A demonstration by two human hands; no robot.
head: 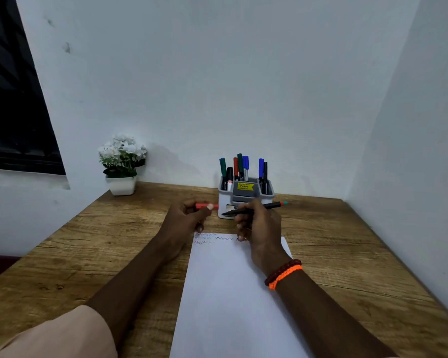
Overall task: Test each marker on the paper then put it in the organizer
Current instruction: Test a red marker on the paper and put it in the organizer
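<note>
1. Black slim marker, teal end cap, gripped by right hand above paper.
2. Red cap pinched by left hand.
3. Grey plastic organizer just beyond both grips; yellow label reads "49.00".

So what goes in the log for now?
left hand: holds red cap | right hand: holds marker | paper: squiggles

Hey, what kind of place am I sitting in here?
Probably a home or office desk corner: a wooden table set against plain walls, a marker organizer, a sheet of paper and a potted plant.
</note>
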